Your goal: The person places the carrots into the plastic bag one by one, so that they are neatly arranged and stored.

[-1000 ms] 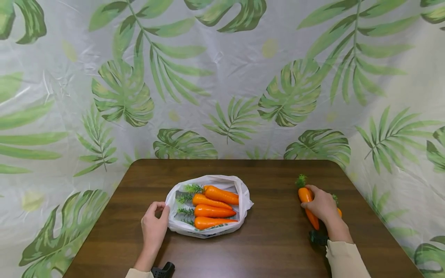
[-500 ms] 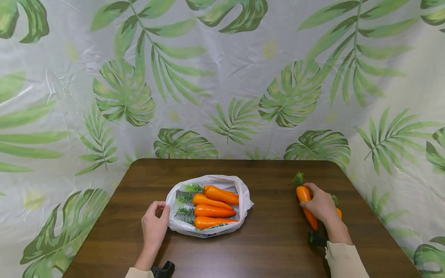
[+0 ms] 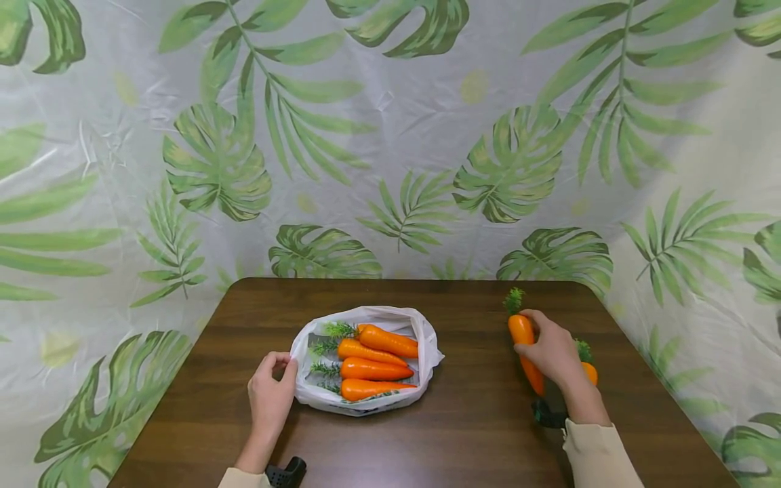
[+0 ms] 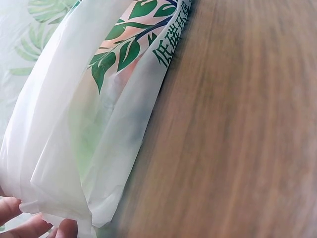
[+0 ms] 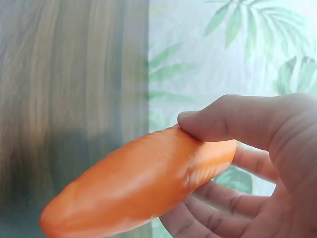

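A white plastic bag (image 3: 432, 339) lies on its base with its mouth spread open, and several carrots (image 3: 378, 369) rest side by side in it, green tops to the left. My left hand (image 3: 271, 393) pinches the bag's left rim; the left wrist view shows the fingertips (image 4: 29, 228) at the bag's gathered edge (image 4: 54, 198). On the right, my right hand (image 3: 554, 349) grips a carrot (image 3: 521, 331) between thumb and fingers, its green top pointing away. In the right wrist view this carrot (image 5: 133, 173) is held above the table, tip toward the lower left.
Another carrot (image 3: 589, 373) lies on the table just right of my right hand, partly hidden by it. The brown wooden table (image 3: 470, 420) ends at a leaf-patterned curtain (image 3: 390, 135) behind. Each wrist wears a black camera mount (image 3: 287, 472).
My right hand has moved left and a little away from me, bringing the carrot along with it. My left hand and the bag have hardly moved.
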A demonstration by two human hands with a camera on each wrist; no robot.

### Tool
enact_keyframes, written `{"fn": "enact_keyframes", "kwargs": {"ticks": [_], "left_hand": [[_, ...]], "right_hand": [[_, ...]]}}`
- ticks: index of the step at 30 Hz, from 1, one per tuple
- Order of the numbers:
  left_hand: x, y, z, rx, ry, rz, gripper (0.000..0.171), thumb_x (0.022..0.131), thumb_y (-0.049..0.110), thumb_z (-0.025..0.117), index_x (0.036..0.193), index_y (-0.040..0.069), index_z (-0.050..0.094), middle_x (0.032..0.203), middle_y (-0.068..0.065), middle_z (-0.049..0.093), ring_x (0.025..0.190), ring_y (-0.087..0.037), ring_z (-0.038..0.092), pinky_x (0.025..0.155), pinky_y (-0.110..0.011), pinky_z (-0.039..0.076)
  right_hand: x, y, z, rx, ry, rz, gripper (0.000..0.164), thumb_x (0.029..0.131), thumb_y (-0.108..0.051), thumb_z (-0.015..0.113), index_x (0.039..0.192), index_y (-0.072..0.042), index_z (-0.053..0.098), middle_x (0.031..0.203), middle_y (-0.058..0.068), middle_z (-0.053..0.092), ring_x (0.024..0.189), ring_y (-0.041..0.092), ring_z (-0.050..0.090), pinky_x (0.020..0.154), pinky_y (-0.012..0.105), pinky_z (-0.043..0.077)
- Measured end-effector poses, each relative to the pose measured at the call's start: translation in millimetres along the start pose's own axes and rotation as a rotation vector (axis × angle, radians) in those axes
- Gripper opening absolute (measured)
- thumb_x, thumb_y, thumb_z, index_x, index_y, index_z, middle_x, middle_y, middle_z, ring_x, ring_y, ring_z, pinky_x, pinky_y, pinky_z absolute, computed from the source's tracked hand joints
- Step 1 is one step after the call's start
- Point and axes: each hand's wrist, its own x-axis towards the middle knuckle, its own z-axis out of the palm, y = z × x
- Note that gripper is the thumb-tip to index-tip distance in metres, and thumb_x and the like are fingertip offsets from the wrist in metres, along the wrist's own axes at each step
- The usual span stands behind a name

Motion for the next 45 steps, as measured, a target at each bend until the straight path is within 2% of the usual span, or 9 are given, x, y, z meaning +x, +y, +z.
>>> {"fn": "enact_keyframes", "kwargs": {"ticks": [7, 18, 24, 30, 38, 45], "left_hand": [[0.4, 0.4, -0.6, -0.011, -0.009, 0.003, 0.008, 0.09, 0.011, 0.074, 0.09, 0.004, 0.069, 0.089, -0.007, 0.071, 0.091, -0.027, 0.069, 0.08, -0.043, 0.046], [0.2, -1.3, -0.9, -0.013, -0.013, 0.008, 0.012, 0.091, 0.014, 0.073, 0.09, 0.003, 0.069, 0.09, -0.007, 0.071, 0.091, -0.027, 0.069, 0.08, -0.043, 0.045], [-0.1, -1.2, -1.0, -0.012, -0.014, 0.005, 0.01, 0.091, 0.013, 0.073, 0.09, 0.004, 0.069, 0.09, -0.007, 0.071, 0.091, -0.027, 0.07, 0.08, -0.041, 0.045], [-0.2, 0.7, -1.8, -0.019, -0.017, -0.001, 0.006, 0.092, 0.011, 0.072, 0.091, 0.005, 0.07, 0.092, -0.008, 0.071, 0.093, -0.029, 0.069, 0.081, -0.045, 0.046], [0.5, 0.8, -2.0, -0.018, -0.023, -0.017, 0.007, 0.091, 0.012, 0.072, 0.091, 0.006, 0.07, 0.092, -0.007, 0.071, 0.094, -0.028, 0.069, 0.083, -0.045, 0.046], [0.4, 0.8, -2.2, -0.018, -0.018, -0.012, 0.005, 0.091, 0.01, 0.072, 0.09, 0.006, 0.07, 0.092, -0.009, 0.071, 0.093, -0.03, 0.069, 0.082, -0.046, 0.047]], "right_hand": [[4, -14, 2, 0.028, 0.008, -0.027, 0.068, 0.083, -0.02, 0.079, 0.143, -0.012, 0.048, 0.117, 0.021, 0.065, 0.091, 0.034, 0.063, 0.07, 0.048, 0.051], [9, -35, 4, 0.073, 0.016, -0.053, 0.071, 0.084, -0.02, 0.08, 0.146, -0.014, 0.047, 0.118, 0.017, 0.066, 0.097, 0.035, 0.065, 0.072, 0.05, 0.052], [10, -47, 6, 0.091, 0.006, -0.066, 0.071, 0.085, -0.019, 0.08, 0.147, -0.014, 0.046, 0.122, 0.017, 0.064, 0.1, 0.035, 0.064, 0.075, 0.051, 0.052], [11, -62, 6, 0.117, 0.013, -0.084, 0.069, 0.086, -0.018, 0.079, 0.146, -0.015, 0.046, 0.125, 0.018, 0.06, 0.101, 0.035, 0.064, 0.076, 0.052, 0.051], [10, -83, 14, 0.155, 0.015, -0.102, 0.064, 0.087, -0.023, 0.078, 0.143, -0.02, 0.047, 0.121, 0.016, 0.065, 0.097, 0.031, 0.067, 0.074, 0.049, 0.052], [8, -102, 20, 0.193, 0.052, -0.173, 0.061, 0.087, -0.023, 0.08, 0.139, -0.022, 0.05, 0.118, 0.01, 0.067, 0.091, 0.026, 0.069, 0.074, 0.048, 0.053]]}}
